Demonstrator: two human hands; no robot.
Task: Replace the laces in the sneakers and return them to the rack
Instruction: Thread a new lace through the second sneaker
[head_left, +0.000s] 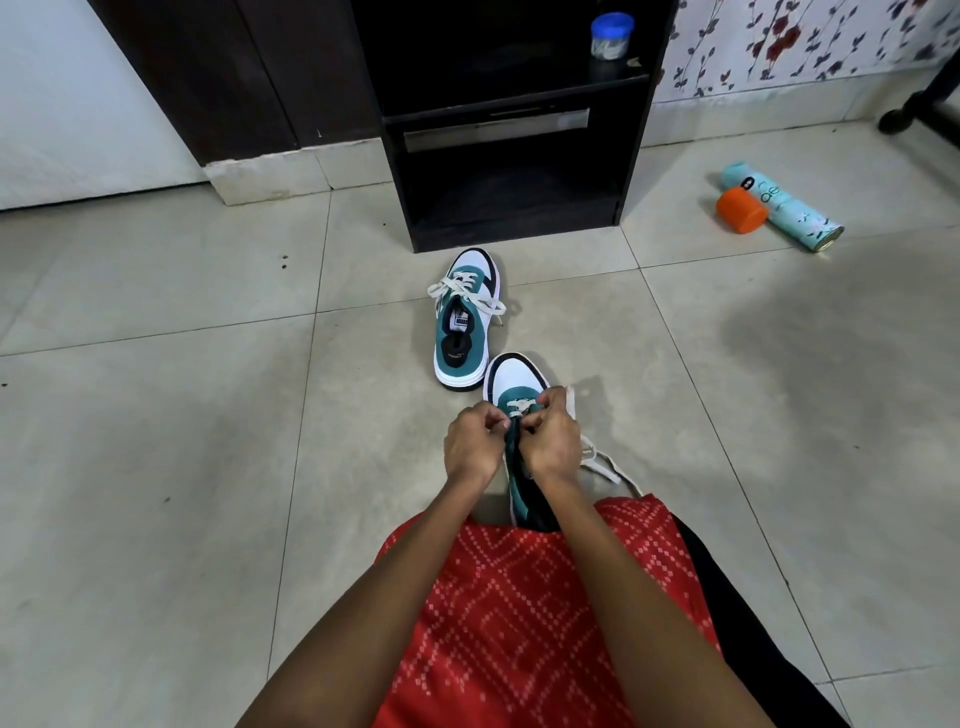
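Left grip (475, 441) and right grip (553, 439) on lace (602, 464) atop near sneaker (514, 376).

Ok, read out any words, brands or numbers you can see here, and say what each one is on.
"ae": large letters on the teal spray can lying on the floor; its smaller print is blurred.
Too small to read: the white label and heel print inside the far sneaker.
Blurred: the label on the blue-lidded jar on the rack.
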